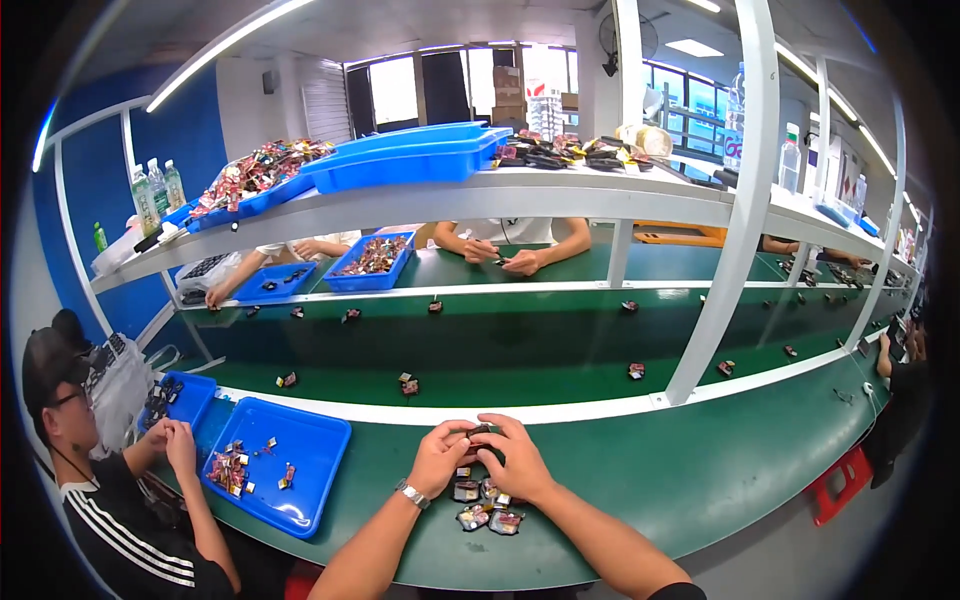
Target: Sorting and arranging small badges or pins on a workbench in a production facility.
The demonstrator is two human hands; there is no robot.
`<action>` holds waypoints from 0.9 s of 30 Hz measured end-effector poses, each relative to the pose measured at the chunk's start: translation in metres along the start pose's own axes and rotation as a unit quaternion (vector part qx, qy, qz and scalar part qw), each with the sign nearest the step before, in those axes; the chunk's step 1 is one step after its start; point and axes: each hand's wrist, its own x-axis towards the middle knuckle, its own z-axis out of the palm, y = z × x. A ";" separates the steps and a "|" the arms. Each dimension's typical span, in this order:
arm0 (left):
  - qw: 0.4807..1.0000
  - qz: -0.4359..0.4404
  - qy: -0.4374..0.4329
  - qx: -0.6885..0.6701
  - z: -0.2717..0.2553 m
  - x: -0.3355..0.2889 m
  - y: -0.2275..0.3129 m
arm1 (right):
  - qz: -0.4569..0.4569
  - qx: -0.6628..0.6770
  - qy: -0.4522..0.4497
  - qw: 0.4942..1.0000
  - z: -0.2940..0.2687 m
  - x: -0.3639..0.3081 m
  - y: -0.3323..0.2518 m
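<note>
My left hand (pixel 440 458), with a metal watch on its wrist, and my right hand (pixel 516 456) meet over the green worktop. Pinched between their fingers is a small black plastic part (pixel 479 436) with a dark red piece by it; my fingers cover most of it. Just below my hands, close to my wrists, lies a small group of black casings (pixel 504 522) with red, silver and yellow bits. To the left stands a blue tray (pixel 330 450) holding several red circuit boards (pixel 229 468) with wires and small silver blocks.
Beyond a white rail, a green conveyor belt (pixel 530 345) carries several small assemblies (pixel 636 370). A white post (pixel 735 220) rises at right from the rail to a loaded shelf (pixel 560 190). A co-worker (pixel 130 500) sits at left by another blue tray (pixel 190 400); others work across the belt.
</note>
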 end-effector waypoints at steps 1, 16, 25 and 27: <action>1.000 0.003 -0.007 -0.001 0.000 0.001 0.001 | -0.017 -0.018 0.018 1.000 0.000 0.001 -0.003; 0.999 -0.047 0.009 0.010 0.007 -0.004 0.006 | -0.091 -0.108 0.105 0.984 0.001 0.004 -0.006; 0.999 -0.043 -0.002 -0.007 0.006 -0.003 0.002 | -0.079 -0.134 0.082 0.984 0.003 0.002 -0.004; 0.999 -0.049 0.001 0.000 0.006 -0.003 0.002 | -0.071 -0.134 0.084 0.985 0.003 0.002 -0.003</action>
